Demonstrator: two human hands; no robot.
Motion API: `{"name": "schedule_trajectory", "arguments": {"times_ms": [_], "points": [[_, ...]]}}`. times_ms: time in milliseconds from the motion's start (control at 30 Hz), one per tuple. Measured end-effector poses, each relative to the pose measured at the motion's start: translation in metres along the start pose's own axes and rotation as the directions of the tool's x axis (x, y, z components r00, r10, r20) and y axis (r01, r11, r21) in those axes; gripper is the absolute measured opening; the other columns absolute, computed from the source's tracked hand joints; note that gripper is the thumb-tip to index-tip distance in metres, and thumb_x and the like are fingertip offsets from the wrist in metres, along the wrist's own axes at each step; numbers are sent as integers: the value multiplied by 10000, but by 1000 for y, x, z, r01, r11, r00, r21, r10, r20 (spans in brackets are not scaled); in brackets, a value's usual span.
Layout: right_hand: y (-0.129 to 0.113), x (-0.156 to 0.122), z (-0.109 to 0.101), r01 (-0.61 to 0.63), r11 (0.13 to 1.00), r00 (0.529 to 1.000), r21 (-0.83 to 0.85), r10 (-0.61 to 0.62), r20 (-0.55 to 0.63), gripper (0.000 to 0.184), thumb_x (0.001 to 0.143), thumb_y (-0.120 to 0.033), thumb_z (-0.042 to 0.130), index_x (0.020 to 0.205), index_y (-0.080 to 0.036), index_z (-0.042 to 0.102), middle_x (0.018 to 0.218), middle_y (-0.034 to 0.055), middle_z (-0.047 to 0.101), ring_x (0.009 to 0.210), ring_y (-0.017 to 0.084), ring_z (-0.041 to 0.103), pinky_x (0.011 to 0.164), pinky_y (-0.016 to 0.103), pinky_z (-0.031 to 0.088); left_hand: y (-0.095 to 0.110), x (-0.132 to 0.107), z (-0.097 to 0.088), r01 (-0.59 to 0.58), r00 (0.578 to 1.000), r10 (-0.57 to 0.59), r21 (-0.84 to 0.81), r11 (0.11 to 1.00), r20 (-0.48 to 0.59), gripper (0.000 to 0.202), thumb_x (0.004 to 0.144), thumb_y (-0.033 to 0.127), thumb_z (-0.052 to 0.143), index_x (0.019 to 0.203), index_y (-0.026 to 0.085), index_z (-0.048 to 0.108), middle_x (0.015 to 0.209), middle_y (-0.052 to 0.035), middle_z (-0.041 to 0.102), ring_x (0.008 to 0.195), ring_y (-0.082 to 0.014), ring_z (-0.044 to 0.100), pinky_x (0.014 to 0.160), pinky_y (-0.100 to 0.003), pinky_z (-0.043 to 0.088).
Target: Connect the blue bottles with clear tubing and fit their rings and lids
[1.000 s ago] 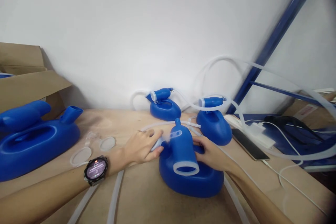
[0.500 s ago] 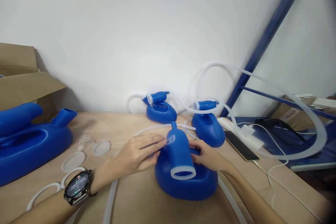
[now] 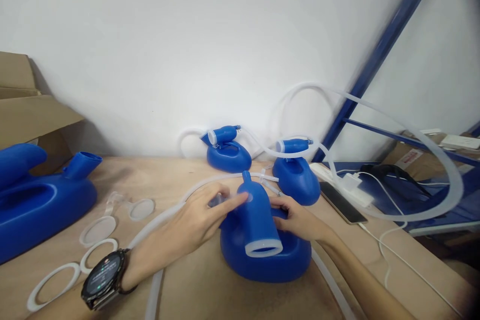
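Note:
A blue plastic urinal bottle lies on the table in front of me. Its blue funnel-shaped piece, with a white rim facing me and a narrow spout at the far end, rests on top. My left hand is at its left side, index fingertip pressing a small clear plastic strap against the funnel; more clear plastic shows under its curled fingers, and the thumb is mostly hidden. My right hand is wrapped round the bottle's handle area from the right, fingertips partly hidden behind the funnel.
Two blue bottles with tubes stand by the wall. A larger one lies left, before a cardboard box. Clear caps, white rings and a white hose lie around. A phone and power strip sit right.
My left hand's fingers have curled, leaving the index finger stretched onto the funnel over the clear strap. The right hand keeps its hold. The view has shifted slightly.

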State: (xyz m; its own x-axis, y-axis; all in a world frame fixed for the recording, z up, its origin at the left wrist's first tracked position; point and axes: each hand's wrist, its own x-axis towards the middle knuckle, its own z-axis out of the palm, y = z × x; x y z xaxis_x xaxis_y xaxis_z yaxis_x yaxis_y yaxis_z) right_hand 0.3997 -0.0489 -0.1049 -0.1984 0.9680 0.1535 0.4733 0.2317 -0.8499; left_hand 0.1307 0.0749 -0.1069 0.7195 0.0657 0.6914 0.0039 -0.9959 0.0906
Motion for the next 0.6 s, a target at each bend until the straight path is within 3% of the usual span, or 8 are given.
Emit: {"name": "schedule_trajectory", "arguments": {"times_ms": [167,233,300,400,500,600], "points": [[-3,-1,3,-5,1000,999,13,5,-39,371,931,-503,712,1185,-248,799,1180,60,793,1054,300,734,950,435,605,0,-1,-4,-28,989,24,-22,999,-148,257,1001,61,495,1183,162,646,1291,-143,670,1172,-210,674,980,-326,585],[-2,-1,4,-18,1000,998,7,18,-52,387,921,-514,717,1186,-244,798,1134,62,797,970,284,730,883,417,623,4,2,-6,-77,992,81,44,996,-99,210,1002,114,546,1184,141,646,1298,-157,692,1154,-250,699,957,-371,605],[-1,-2,4,-38,999,998,4,38,-56,405,911,-520,724,1196,-241,795,1067,58,797,846,249,709,830,394,629,7,7,-8,-131,991,130,124,984,15,154,1008,164,589,1143,140,660,1204,-133,736,1066,-271,728,902,-411,625],[1,-2,3,-45,999,998,0,45,-47,407,905,-522,728,1196,-245,795,998,45,789,716,206,660,812,378,625,12,12,-8,-139,984,111,201,970,142,123,1035,179,565,1087,144,671,1124,-107,753,1009,-268,733,895,-441,622],[1,-1,2,-33,999,997,-20,31,-70,419,888,-548,742,1177,-250,799,1026,53,791,793,236,687,861,397,620,16,15,-7,-80,980,41,196,977,195,192,1065,271,539,1151,163,672,1145,-94,748,1047,-250,718,939,-433,604],[2,0,2,-17,1000,997,-15,16,-70,419,887,-547,751,1170,-241,801,1039,63,798,903,275,718,923,421,609,17,14,0,-37,987,5,199,979,161,241,1071,335,522,1130,163,680,1108,-92,749,1007,-251,707,901,-439,602]]}}
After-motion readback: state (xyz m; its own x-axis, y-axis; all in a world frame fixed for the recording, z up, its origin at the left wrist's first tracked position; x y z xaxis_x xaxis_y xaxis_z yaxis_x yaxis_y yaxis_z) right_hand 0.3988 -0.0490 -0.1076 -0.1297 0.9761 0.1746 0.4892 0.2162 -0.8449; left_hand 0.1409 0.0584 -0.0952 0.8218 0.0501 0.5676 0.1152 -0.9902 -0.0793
